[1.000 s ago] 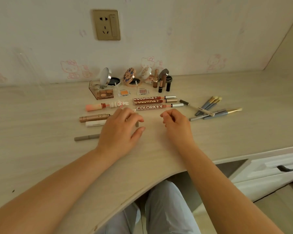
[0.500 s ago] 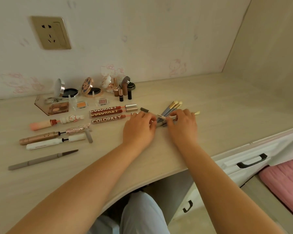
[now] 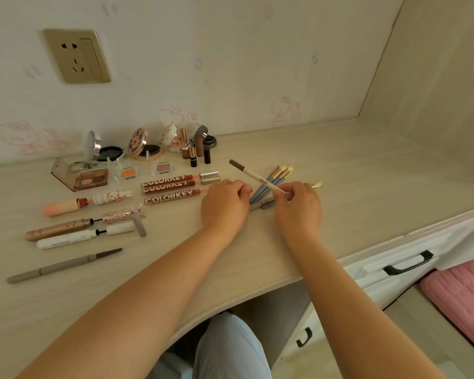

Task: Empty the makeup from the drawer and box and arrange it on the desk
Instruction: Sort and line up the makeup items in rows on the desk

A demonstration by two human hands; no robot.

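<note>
My right hand [image 3: 298, 207] pinches the near end of a white makeup pencil [image 3: 255, 177], its brown tip pointing away toward the wall, lifted at a slant above the blue-handled brushes [image 3: 271, 181]. Those brushes lie on the desk [image 3: 367, 187] between my two hands, partly under the pencil. My left hand [image 3: 225, 206] rests on the desk just left of the brushes, fingers curled loosely; I cannot tell if it holds anything. Left of that hand lie three COLORKEY lip tubes [image 3: 173, 187], with compacts [image 3: 143, 144] beyond them near the wall.
</note>
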